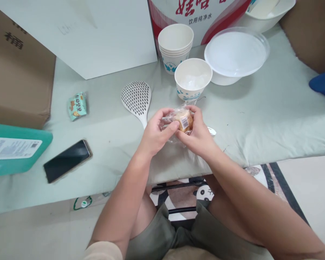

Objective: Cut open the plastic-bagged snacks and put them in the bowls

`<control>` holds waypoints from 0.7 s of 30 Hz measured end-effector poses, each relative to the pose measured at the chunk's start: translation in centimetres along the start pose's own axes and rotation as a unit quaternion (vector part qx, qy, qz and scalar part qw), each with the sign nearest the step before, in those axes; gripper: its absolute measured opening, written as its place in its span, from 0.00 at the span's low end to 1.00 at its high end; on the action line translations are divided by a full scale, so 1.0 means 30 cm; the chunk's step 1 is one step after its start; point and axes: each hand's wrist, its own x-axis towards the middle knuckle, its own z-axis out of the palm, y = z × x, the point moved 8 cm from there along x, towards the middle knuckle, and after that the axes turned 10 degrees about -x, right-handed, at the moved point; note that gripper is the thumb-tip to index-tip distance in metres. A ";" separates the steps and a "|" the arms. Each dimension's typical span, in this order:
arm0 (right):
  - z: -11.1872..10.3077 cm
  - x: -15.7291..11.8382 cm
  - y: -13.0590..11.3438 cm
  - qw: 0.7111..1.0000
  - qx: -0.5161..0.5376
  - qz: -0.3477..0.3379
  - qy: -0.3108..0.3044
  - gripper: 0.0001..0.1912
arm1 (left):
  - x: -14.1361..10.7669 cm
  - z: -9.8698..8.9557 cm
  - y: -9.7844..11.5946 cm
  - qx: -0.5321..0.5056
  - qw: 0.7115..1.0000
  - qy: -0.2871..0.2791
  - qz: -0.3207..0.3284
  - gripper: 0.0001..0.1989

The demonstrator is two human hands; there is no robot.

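Between my two hands is a small golden-brown bun (189, 119) in a clear plastic wrapper with a barcode label. My left hand (160, 130) is closed on the wrapper's left side, its thumb laid over the front. On the other side, my right hand (199, 134) grips the bun with thumb and fingers. Just behind the hands stands a white paper bowl (193, 77) with a blue leaf print and something clear inside. A grey slotted skimmer (137, 99) lies left of them, its handle partly hidden by my left hand. A small white piece (211, 131) shows beside my right hand.
A stack of paper bowls (176, 39) and a white bowl with a clear lid (235, 54) stand behind. Leftward lie a small green snack packet (77, 106), a phone (67, 160) and a green container (18, 148). Boxes (105, 32) line the back of the cloth-covered table (273, 126).
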 end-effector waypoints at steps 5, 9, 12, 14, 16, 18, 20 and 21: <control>-0.017 -0.004 0.006 0.999 0.014 0.014 0.026 0.36 | -0.001 -0.026 0.008 0.021 0.997 0.071 0.007 0.10; -0.021 0.000 0.014 0.998 0.058 0.019 0.027 0.27 | 0.010 -0.068 0.013 -0.061 0.987 0.149 -0.008 0.12; -0.017 0.009 0.014 0.989 0.146 0.013 0.017 0.28 | 0.014 -0.103 0.007 -0.143 0.966 0.210 -0.034 0.12; -0.014 0.014 0.009 0.981 0.194 0.005 0.010 0.31 | 0.012 -0.125 0.002 -0.186 0.949 0.251 -0.044 0.11; -0.018 0.018 0.006 0.976 0.218 -0.002 0.018 0.33 | 0.008 -0.142 0.000 -0.208 0.936 0.282 -0.043 0.10; -0.037 0.017 0.004 0.972 0.228 -0.015 0.051 0.34 | 0.004 -0.151 0.002 -0.216 0.929 0.299 -0.035 0.09; -0.059 0.015 0.005 0.970 0.225 -0.026 0.086 0.35 | 0.001 -0.155 0.002 -0.216 0.927 0.306 -0.031 0.09; -0.067 0.013 0.009 0.970 0.219 -0.026 0.099 0.36 | 0.001 -0.158 0.001 -0.216 0.925 0.310 -0.029 0.09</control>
